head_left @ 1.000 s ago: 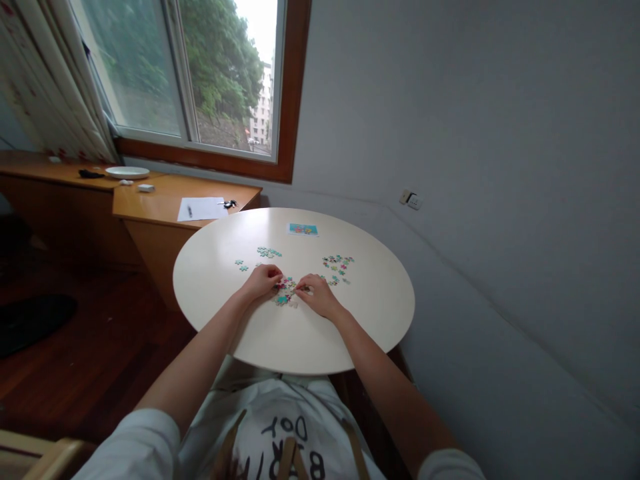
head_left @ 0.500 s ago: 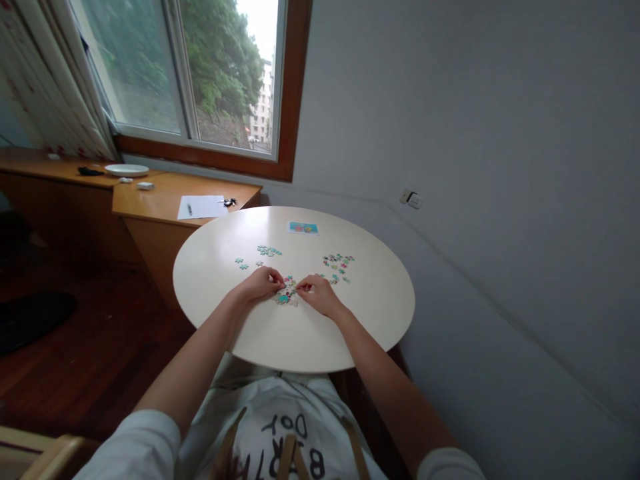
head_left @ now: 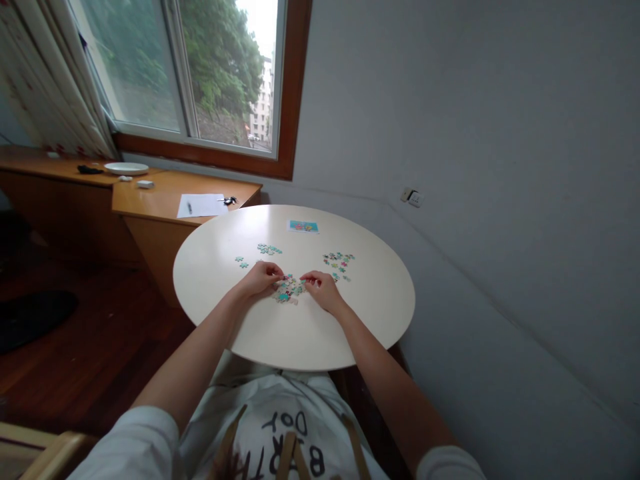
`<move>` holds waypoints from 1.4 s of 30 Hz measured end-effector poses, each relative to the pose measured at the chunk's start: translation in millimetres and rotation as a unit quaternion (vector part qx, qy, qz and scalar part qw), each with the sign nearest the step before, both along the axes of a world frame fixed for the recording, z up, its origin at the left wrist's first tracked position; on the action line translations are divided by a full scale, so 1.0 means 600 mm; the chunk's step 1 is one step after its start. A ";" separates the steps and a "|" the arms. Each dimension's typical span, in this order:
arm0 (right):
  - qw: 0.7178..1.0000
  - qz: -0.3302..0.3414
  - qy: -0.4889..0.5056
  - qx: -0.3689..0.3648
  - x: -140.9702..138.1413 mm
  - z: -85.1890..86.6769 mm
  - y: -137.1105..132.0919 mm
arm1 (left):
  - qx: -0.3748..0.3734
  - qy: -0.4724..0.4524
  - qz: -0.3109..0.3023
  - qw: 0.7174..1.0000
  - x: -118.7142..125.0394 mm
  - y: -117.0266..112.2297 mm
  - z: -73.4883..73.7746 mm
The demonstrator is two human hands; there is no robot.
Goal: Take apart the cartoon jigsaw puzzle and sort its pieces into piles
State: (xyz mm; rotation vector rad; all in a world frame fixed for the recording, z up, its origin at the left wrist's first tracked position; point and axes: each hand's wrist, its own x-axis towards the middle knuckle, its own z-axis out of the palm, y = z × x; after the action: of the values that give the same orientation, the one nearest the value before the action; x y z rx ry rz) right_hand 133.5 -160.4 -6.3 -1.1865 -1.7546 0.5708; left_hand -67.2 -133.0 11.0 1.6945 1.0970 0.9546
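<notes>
A loose pile of jigsaw puzzle pieces [head_left: 287, 293], teal, pink and pale, lies on the round white table [head_left: 295, 340] between my hands. My left hand [head_left: 260, 278] is at the pile's upper left edge, thumb and fingers pinched on a small puzzle piece. On the right side of the pile, my right hand [head_left: 323, 290] is closed in a pinch too, with a puzzle piece at its fingertips, mostly covered by them. Farther back is a teal group of puzzle pieces [head_left: 269, 249], and to the right a mixed-colour group [head_left: 339, 260].
A small teal picture card [head_left: 303, 227] lies at the table's far side. Beyond the left edge, a wooden desk [head_left: 165, 187] bears a paper sheet [head_left: 200, 205], keys [head_left: 230, 200] and a white plate [head_left: 127, 169]. A grey wall [head_left: 450, 200] stands on the right.
My right hand has shifted slightly right and up, away from the middle of the pile, uncovering more pieces. My left hand has moved slightly up, now covering most of a loose piece behind it.
</notes>
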 end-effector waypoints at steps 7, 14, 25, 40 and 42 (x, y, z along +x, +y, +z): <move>1.000 0.003 0.023 0.008 0.003 -0.006 0.004 | -0.009 -0.081 0.013 0.997 0.007 0.000 -0.003; 1.000 0.004 0.024 0.005 0.003 -0.006 0.003 | -0.026 -0.092 0.006 0.995 0.010 -0.015 0.011; 0.996 0.050 -0.056 0.057 0.000 0.001 -0.006 | -0.080 -0.129 -0.076 0.985 0.019 -0.018 -0.003; 0.997 0.043 -0.046 0.047 -0.002 0.001 -0.006 | -0.103 -0.140 -0.116 0.978 0.019 -0.019 -0.003; 0.997 0.039 -0.043 0.044 -0.002 0.002 -0.007 | -0.103 -0.135 -0.115 0.979 0.018 -0.019 -0.002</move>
State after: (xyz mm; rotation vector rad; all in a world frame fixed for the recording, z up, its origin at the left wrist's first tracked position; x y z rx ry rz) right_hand 132.3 -164.5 -5.2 -1.0991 -1.8869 0.4895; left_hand -56.1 -144.5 9.9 1.4371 0.7744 0.8612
